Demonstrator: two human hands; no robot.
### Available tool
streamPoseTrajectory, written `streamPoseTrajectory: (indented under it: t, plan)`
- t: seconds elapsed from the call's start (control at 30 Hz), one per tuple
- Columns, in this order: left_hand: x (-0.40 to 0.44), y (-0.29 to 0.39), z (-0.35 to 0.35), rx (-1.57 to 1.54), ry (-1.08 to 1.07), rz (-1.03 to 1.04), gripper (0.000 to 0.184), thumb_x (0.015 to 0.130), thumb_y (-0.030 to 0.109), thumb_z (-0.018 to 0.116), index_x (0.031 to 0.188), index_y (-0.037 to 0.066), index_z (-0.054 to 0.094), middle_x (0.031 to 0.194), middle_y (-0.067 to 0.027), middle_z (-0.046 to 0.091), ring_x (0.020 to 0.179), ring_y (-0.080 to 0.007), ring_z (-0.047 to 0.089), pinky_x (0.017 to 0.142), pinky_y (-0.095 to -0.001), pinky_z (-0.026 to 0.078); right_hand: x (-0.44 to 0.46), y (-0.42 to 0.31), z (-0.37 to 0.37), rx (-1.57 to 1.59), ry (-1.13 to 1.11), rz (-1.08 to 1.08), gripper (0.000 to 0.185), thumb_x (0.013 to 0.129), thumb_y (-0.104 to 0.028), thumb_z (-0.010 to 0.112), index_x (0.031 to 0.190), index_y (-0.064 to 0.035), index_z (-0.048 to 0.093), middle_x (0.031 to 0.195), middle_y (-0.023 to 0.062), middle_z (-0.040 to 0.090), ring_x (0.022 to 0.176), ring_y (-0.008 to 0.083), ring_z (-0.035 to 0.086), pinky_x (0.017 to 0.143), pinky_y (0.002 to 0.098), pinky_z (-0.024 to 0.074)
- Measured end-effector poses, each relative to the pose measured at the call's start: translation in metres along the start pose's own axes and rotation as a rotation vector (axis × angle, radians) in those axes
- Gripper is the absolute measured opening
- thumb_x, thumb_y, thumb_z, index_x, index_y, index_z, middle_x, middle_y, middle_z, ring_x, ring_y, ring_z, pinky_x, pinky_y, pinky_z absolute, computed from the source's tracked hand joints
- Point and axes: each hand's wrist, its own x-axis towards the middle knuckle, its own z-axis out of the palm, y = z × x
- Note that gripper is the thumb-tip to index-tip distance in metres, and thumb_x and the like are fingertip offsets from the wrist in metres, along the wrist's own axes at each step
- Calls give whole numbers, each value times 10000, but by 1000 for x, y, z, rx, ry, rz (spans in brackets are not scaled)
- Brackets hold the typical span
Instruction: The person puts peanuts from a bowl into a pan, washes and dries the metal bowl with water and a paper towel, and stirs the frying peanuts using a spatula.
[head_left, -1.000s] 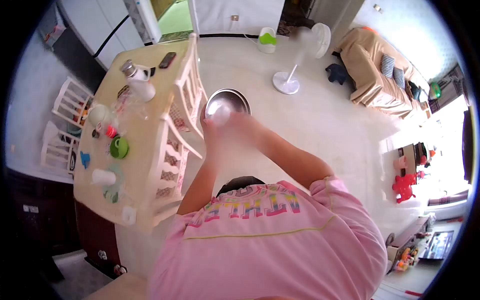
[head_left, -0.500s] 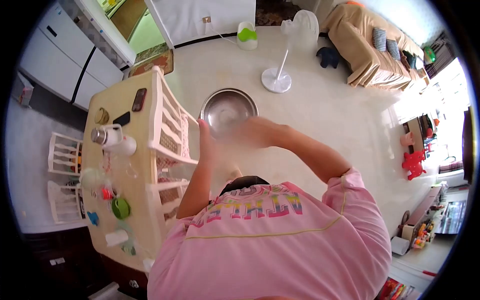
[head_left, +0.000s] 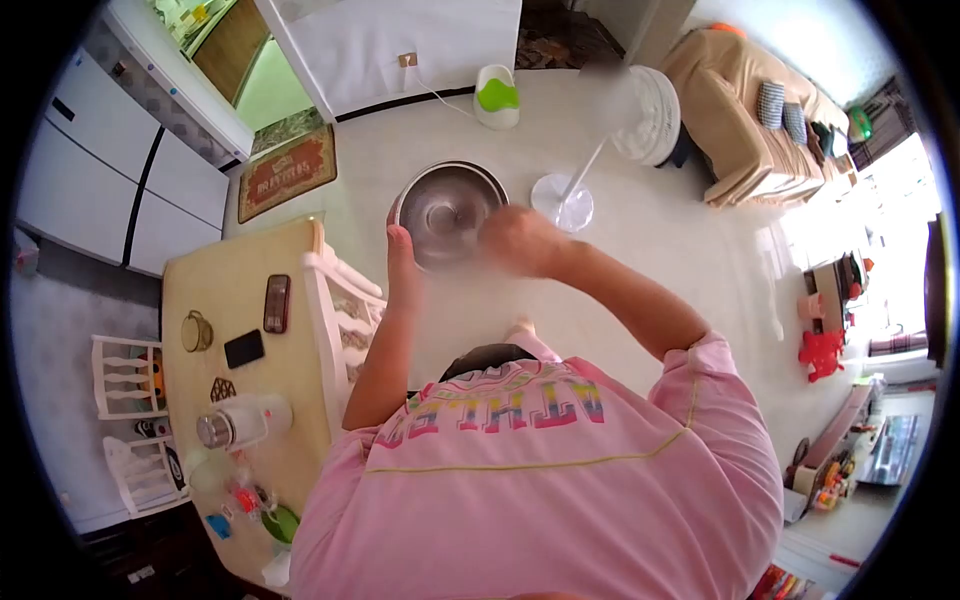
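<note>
Left hand [head_left: 402,255] is gripping the steel bowl [head_left: 448,208] at its left rim, thumb lying along the near side. Right hand [head_left: 523,242] is bunching at the bowl's lower right rim; blur is covering its fingers, so I am unable to tell whether it is gripping. Bowl is being held up over the floor [head_left: 700,260], out to the right of the worktop's far right corner, its mouth facing my camera.

On the worktop [head_left: 225,262], a phone [head_left: 277,303] is lying near that same corner. A flat black object [head_left: 244,349] is lying to its left, nearer the wearer; a glass mug [head_left: 196,331] is standing toward the left edge. A white flask [head_left: 255,422] is lying or standing farther down, I am not managing to tell which. A chair [head_left: 345,310] is standing against the right edge.

Beyond the far edge, a doormat [head_left: 288,174] is lying on the floor. A white pedestal fan [head_left: 575,195] is standing beyond the right hand.
</note>
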Motion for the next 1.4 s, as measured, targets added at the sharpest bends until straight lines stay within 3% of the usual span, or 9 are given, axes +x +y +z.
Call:
streamPoseTrajectory:
  t: [0.1, 0.2, 0.33, 0.6, 0.73, 1.03, 1.2, 1.33, 1.4]
  plan:
    - [57, -3, 5, 25, 11, 81, 672, 900, 552, 293, 1352, 55, 260, 1351, -71, 335, 1229, -189, 346, 1033, -340, 270, 54, 59, -14, -106, 621, -188, 330, 713, -172, 562, 1012, -32, 571, 1121, 142, 551, 1082, 243, 520, 924, 374, 417]
    - [118, 3, 5, 258, 63, 258, 635, 928, 510, 267, 1336, 24, 293, 1318, -113, 351, 1219, -215, 338, 1016, -328, 256, 110, 113, 37, -366, 416, -112, 372, 727, -126, 535, 1080, -6, 530, 1183, 153, 508, 1167, 267, 446, 1013, 371, 324]
    - [198, 14, 11, 370, 213, 453, 635, 931, 499, 266, 1316, -5, 313, 1315, -122, 359, 1223, -220, 341, 1016, -330, 258, 163, 131, 27, 524, 43, 14, 373, 738, -65, 537, 1104, 5, 532, 1145, 187, 535, 1095, 329, 494, 954, 369, 384]
    - [301, 17, -37, 99, 364, 275, 627, 916, 535, 248, 1330, 66, 294, 1316, -88, 387, 1201, -187, 385, 1018, -344, 296, 297, 227, -19, 1610, 263, 219, 228, 826, -34, 582, 1045, 29, 579, 847, 42, 627, 767, 66, 555, 662, 229, 468]
    - [349, 36, -47, -235, 461, 175, 632, 902, 552, 267, 1304, 68, 338, 1299, -81, 419, 1195, -194, 402, 1009, -346, 320, 392, 248, 8, 659, 522, -66, 369, 775, -10, 549, 1139, -71, 538, 908, 185, 620, 781, 340, 605, 691, 377, 494]
    - [480, 69, -210, -289, 535, 157, 631, 910, 542, 274, 1289, 45, 355, 1259, -91, 452, 1150, -196, 446, 978, -341, 343, 552, 273, -10, 660, -98, -267, 266, 753, 7, 470, 941, -51, 649, 842, 158, 639, 781, 291, 618, 720, 376, 481]
    - [532, 127, -256, -149, 512, 163, 646, 907, 541, 294, 1293, 26, 355, 1272, -99, 454, 1153, -194, 453, 989, -332, 345, 654, 301, -37, 2088, -358, 144, 222, 809, -11, 515, 1027, -42, 539, 960, 54, 585, 873, 146, 571, 766, 299, 469]
    - [564, 148, -291, -272, 530, 95, 664, 887, 573, 312, 1290, 48, 359, 1266, -85, 464, 1148, -196, 464, 984, -334, 356, 732, 289, -16, 1906, -156, 190, 235, 771, 6, 547, 997, -49, 514, 987, 54, 547, 846, 193, 565, 747, 309, 473]
    - [585, 159, -304, -272, 592, 67, 663, 881, 582, 315, 1290, 62, 362, 1263, -76, 468, 1139, -197, 474, 976, -335, 367, 776, 279, -1, 1107, 62, -12, 210, 769, -43, 549, 978, -50, 529, 906, 89, 520, 820, 252, 558, 695, 351, 472]
